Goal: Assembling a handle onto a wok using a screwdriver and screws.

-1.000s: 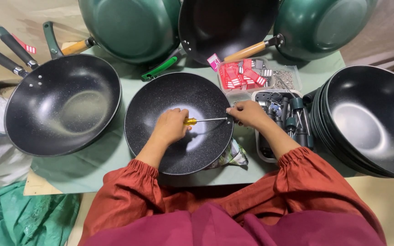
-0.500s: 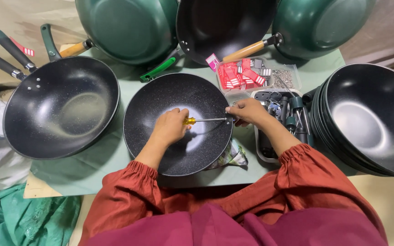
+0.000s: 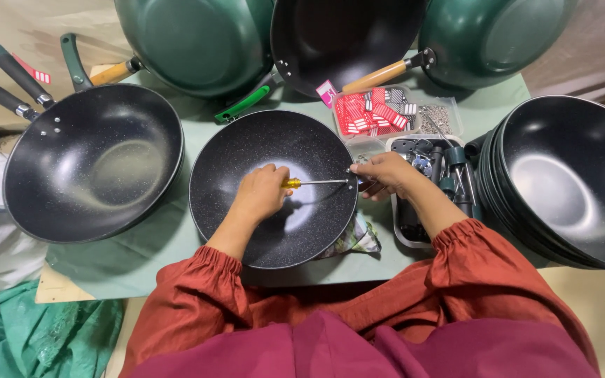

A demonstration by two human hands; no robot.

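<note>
Hands with a screwdriver inside a speckled pan

The left hand (image 3: 260, 192) has its fingers closed around the yellow handle of the screwdriver (image 3: 316, 182); the tool lies level, its shaft pointing right to the rim of the black speckled pan (image 3: 246, 154); the right hand (image 3: 383, 175) pinches closed at that rim, what it holds is hidden; a tray of parts (image 3: 404, 227) is just beside.

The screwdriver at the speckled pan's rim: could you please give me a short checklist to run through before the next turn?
1. Left hand grips the screwdriver by its yellow handle: ok.
2. Shaft lies level across the speckled pan toward its right rim: ok.
3. Right hand steadies that rim at the tip: ok.
4. Tip seated in a screw: cannot tell, fingers hide it.
5. Pan rests flat on the green table cover: ok.
6. Parts tray beside the right hand: ok.
</note>
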